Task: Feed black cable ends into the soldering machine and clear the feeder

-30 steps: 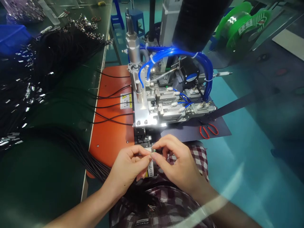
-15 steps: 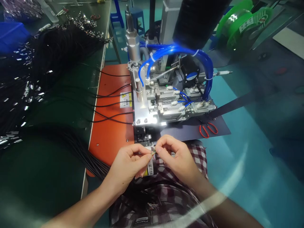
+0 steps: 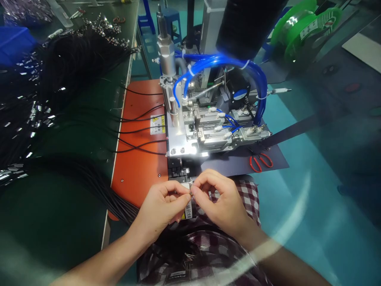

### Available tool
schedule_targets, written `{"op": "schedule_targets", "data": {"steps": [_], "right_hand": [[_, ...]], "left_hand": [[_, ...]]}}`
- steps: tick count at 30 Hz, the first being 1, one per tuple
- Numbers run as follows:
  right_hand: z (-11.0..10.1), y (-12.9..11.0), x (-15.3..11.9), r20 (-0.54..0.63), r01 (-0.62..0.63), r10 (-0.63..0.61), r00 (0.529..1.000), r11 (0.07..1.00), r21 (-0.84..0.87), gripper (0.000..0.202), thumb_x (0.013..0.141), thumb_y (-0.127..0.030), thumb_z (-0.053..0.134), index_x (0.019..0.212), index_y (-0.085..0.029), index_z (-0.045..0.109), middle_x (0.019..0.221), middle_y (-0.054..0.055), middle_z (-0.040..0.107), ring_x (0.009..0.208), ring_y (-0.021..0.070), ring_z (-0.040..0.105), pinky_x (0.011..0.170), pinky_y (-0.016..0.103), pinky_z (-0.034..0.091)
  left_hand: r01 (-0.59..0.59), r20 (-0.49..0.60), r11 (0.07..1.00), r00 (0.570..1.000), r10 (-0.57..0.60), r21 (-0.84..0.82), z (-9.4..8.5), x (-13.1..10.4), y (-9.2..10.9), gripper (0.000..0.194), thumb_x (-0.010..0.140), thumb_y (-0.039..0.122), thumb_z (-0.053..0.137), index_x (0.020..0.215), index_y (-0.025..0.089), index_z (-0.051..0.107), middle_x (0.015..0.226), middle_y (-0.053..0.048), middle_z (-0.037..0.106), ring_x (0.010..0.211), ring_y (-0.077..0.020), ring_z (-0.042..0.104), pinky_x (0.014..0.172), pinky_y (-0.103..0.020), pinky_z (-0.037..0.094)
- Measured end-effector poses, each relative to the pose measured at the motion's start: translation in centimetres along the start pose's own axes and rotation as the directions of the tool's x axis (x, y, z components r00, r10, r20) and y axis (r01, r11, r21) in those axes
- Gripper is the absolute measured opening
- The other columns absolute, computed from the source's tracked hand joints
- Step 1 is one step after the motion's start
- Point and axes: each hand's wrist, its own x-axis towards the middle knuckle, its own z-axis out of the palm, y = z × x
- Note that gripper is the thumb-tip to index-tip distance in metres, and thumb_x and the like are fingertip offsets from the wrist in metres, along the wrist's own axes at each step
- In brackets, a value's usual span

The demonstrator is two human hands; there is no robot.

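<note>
Just in front of the machine, my left hand (image 3: 162, 204) pinches the end of a thin cable between thumb and forefinger. My right hand (image 3: 222, 200) meets it there, its thumb and forefinger closed on the fine wires (image 3: 191, 194) at that end. The fingertips hide most of the wires. Above my hands stands a metal machine (image 3: 181, 141) with blue air hoses (image 3: 220, 61). Several black cables (image 3: 143, 129) cross its orange plate (image 3: 131, 169) and end at its left edge. More cable ends lie over the checked cloth (image 3: 220, 254) on my lap.
A bundle of black cables (image 3: 114, 202) hangs over the left table's edge, with a large heap of cables (image 3: 71, 59) farther back. Red-handled scissors (image 3: 261, 163) lie on the dark board at the right. A green wire spool (image 3: 306, 29) stands at the back right.
My right fingertips have moved slightly left, closer to the left ones. The coloured wires that showed between them are now mostly covered. My left hand has hardly moved.
</note>
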Motion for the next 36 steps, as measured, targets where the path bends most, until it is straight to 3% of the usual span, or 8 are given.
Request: {"op": "schedule_targets", "data": {"steps": [10, 17, 22, 26, 31, 33, 36], "right_hand": [[-0.2, 0.6, -0.2, 0.086, -0.165, 0.151, 0.985, 0.966, 0.197, 0.014, 0.084, -0.022, 0.059, 0.070, -0.018, 0.059, 0.068, -0.003, 0.054, 0.060, 0.0101, 0.047, 0.054, 0.023, 0.037], [0.2, 0.6, -0.5, 0.100, -0.195, 0.172, 0.980, 0.933, 0.303, 0.018, 0.085, -0.028, 0.055, 0.070, -0.018, 0.053, 0.066, -0.004, 0.046, 0.053, 0.0080, 0.040, 0.048, 0.021, 0.034], [-0.4, 0.8, -0.7, 0.209, -0.346, 0.283, 0.936, 0.849, 0.400, 0.022, 0.085, -0.035, 0.058, 0.071, -0.019, 0.051, 0.051, -0.008, 0.041, 0.046, 0.0078, 0.038, 0.044, 0.021, 0.032], [-1.3, 1.0, 0.5, 0.227, -0.312, 0.232, 0.946, 0.846, 0.433, 0.020, 0.083, -0.035, 0.061, 0.074, -0.017, 0.060, 0.059, -0.005, 0.050, 0.049, 0.0074, 0.042, 0.047, 0.021, 0.037], [-1.6, 1.4, 1.8, 0.425, -0.364, 0.163, 0.891, 0.815, 0.450, 0.017, 0.081, -0.035, 0.063, 0.080, -0.018, 0.067, 0.068, -0.002, 0.060, 0.047, 0.0060, 0.042, 0.043, 0.020, 0.033], [-1.6, 1.3, 1.6, 0.406, -0.352, 0.170, 0.898, 0.831, 0.431, 0.017, 0.080, -0.033, 0.063, 0.077, -0.017, 0.066, 0.064, -0.003, 0.057, 0.047, 0.0065, 0.042, 0.044, 0.021, 0.033], [-1.4, 0.7, 1.0, 0.274, -0.256, 0.168, 0.947, 0.909, 0.328, 0.012, 0.079, -0.027, 0.063, 0.073, -0.017, 0.064, 0.065, -0.002, 0.057, 0.054, 0.0087, 0.045, 0.049, 0.022, 0.035]], "left_hand": [[0.005, 0.014, 0.999, 1.000, -0.005, -0.037, 0.0, -0.1, -0.1, 0.019, 0.076, 0.033, 0.067, 0.072, 0.016, 0.060, 0.040, 0.007, 0.045, 0.038, -0.0058, 0.036, 0.041, -0.019, 0.023], [0.000, 0.016, 0.996, 1.000, 0.001, -0.090, -0.1, 0.0, 0.3, 0.020, 0.074, 0.032, 0.070, 0.069, 0.014, 0.063, 0.044, 0.007, 0.040, 0.042, -0.0049, 0.031, 0.043, -0.020, 0.020], [-0.022, 0.005, 0.997, 1.000, 0.022, -0.070, -0.1, 0.1, 0.2, 0.018, 0.074, 0.030, 0.069, 0.069, 0.014, 0.065, 0.046, 0.007, 0.039, 0.044, -0.0050, 0.028, 0.044, -0.022, 0.018], [-0.003, 0.053, 0.998, 0.999, 0.007, -0.063, -0.2, -0.1, 0.0, 0.017, 0.076, 0.029, 0.068, 0.068, 0.015, 0.065, 0.050, 0.006, 0.041, 0.046, -0.0052, 0.028, 0.045, -0.022, 0.018], [0.028, 0.095, 0.998, 0.995, -0.022, -0.060, -0.3, -0.3, 0.1, 0.019, 0.074, 0.032, 0.070, 0.068, 0.015, 0.064, 0.051, 0.007, 0.038, 0.047, -0.0055, 0.025, 0.046, -0.023, 0.016], [0.024, 0.084, 0.998, 0.996, -0.019, -0.062, -0.4, -0.3, 0.1, 0.020, 0.075, 0.033, 0.070, 0.067, 0.016, 0.062, 0.051, 0.007, 0.036, 0.048, -0.0058, 0.024, 0.047, -0.023, 0.016], [0.021, 0.070, 0.998, 0.997, -0.017, -0.060, -0.4, -0.2, 0.0, 0.022, 0.076, 0.034, 0.069, 0.067, 0.016, 0.060, 0.051, 0.007, 0.034, 0.048, -0.0061, 0.023, 0.047, -0.024, 0.014]]}}
